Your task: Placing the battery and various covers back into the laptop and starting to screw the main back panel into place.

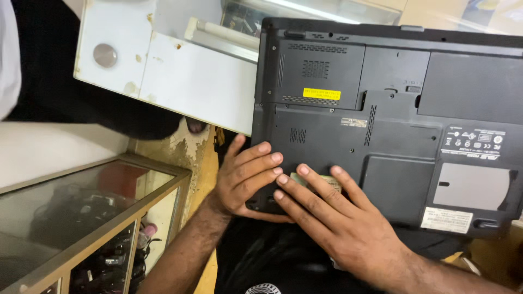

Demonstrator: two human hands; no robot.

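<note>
A black laptop [392,114] lies upside down with its underside facing me, showing vents, cover panels, a yellow sticker and white labels. My left hand [245,177] wraps the laptop's near left corner, thumb under the edge and fingers on top. My right hand [338,223] lies flat on the underside beside it, fingertips pressing on a small pale label near that corner. Both hands touch each other at the fingertips.
A white counter [180,71] with chipped paint and a round metal disc supports the laptop's far side. A glass display case [81,218] with a metal frame stands at the lower left, holding dark cables and gear. My dark shirt shows below.
</note>
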